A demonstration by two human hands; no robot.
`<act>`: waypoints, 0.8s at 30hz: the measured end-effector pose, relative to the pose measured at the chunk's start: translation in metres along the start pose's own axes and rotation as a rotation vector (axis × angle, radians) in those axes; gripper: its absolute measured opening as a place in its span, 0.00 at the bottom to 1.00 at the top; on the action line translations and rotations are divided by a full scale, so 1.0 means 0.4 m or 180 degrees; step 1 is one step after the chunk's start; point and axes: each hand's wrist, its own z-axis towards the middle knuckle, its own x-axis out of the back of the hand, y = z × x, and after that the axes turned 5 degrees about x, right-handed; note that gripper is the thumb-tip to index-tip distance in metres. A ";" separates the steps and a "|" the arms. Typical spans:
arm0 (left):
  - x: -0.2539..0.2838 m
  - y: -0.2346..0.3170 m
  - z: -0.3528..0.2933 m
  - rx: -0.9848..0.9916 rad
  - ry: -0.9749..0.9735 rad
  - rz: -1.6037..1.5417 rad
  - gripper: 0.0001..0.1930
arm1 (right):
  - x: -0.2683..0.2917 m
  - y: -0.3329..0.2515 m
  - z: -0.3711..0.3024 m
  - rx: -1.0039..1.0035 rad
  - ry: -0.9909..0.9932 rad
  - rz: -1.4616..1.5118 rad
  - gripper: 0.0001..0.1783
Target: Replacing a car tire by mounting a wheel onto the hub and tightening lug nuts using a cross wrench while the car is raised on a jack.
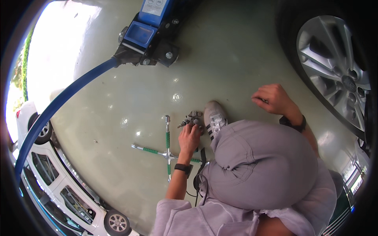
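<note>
Your left hand [189, 138] has its fingers down on a little heap of metal bits [193, 115], on the floor [118, 157] just beside your shoe [215, 117]; I can't tell if the fingers pinch a bit or only touch; your right hand [272, 98] is curled up near the big wheel [335, 59], and I can't tell if something is inside it; the bits look small, so one could roll off if your fingers bump the heap; your shoe is so near that a little step could kick them or squash your fingers; the cross-shaped wrench [168, 155] lies by your left wrist, so you could trip on it if you turn; the blue jack's [141, 34] long handle [65, 92] sticks out, and you could bump it if you get up without looking.
</note>
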 end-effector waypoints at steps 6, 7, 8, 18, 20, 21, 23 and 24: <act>-0.028 0.002 -0.002 -0.0094 -0.0171 0.0152 0.18 | -0.010 0.008 0.006 0.0232 0.0106 -0.0027 0.07; -0.018 0.009 0.007 -0.0207 -0.0133 0.0155 0.17 | -0.008 0.014 0.006 0.0258 0.0143 -0.0085 0.08; -0.004 0.023 0.017 -0.0086 0.0045 -0.0112 0.16 | -0.007 0.020 0.004 0.0208 0.0199 -0.0075 0.08; 0.191 0.305 0.243 -0.0412 -0.0310 -0.2297 0.18 | -0.095 0.005 -0.019 -0.0548 -0.0096 0.1731 0.15; 0.167 0.352 0.278 -0.0754 -0.0526 -0.2324 0.17 | -0.128 -0.009 -0.015 -0.0860 -0.0308 0.2660 0.18; 0.152 0.368 0.283 -0.0914 -0.0232 -0.2230 0.17 | -0.139 -0.014 -0.015 -0.1107 -0.0382 0.3159 0.19; 0.123 0.381 0.286 -0.1106 0.0161 -0.2128 0.17 | -0.151 -0.015 -0.016 -0.1345 -0.0491 0.3684 0.20; 0.112 0.382 0.277 -0.1109 0.0219 -0.2121 0.17 | -0.153 -0.015 -0.020 -0.1349 -0.0532 0.3783 0.20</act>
